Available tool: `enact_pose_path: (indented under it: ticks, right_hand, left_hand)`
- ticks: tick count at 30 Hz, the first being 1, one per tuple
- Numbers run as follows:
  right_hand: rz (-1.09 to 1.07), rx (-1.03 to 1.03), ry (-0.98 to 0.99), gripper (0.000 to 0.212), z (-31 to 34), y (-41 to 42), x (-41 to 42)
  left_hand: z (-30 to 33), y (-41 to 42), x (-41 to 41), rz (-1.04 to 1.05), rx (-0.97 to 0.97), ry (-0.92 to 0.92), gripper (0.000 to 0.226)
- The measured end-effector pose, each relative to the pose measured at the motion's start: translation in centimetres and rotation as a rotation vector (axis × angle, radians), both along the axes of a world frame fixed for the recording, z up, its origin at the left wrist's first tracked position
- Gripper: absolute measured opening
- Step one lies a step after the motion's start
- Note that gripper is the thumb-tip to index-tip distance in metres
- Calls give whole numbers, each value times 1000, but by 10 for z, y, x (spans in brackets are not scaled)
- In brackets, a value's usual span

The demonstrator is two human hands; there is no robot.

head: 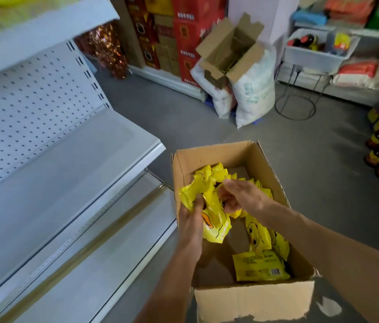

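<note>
We log both hands above the box (pixel 253 299). Left hand (pixel 192 217) grips a bunch of packets (pixel 216 226) from below; right hand (pixel 239 194) pinches their tops. Loose packets (pixel 260 266) lie inside the box, beside the shelf (pixel 67 171).

Both bare forearms reach in from the near edge. Left hand (pixel 192 221) fingers curled, gripping yellow packets (pixel 195 190); right hand (pixel 239 194) just right, pinching same bunch.

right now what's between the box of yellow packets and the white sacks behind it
Only bare grey floor between the box and the white sacks, in the head view.
</note>
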State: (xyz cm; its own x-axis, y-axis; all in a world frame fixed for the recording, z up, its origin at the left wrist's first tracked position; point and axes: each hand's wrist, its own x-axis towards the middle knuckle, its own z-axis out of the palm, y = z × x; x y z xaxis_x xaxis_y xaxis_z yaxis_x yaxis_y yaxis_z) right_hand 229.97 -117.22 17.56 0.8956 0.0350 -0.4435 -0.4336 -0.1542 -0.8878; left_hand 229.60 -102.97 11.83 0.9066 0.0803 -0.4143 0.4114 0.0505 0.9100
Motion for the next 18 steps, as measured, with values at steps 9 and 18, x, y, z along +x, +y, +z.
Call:
enact_pose_path:
  ticks: [9, 18]
  right_hand:
    - [64, -786, -614, 29, 56, 50, -21]
    - [-230, -29, -331, 33, 126, 45, -12]
  left_hand:
    - [93, 24, -17, 17, -52, -162, 43]
    - [149, 82, -32, 187, -174, -185, 63]
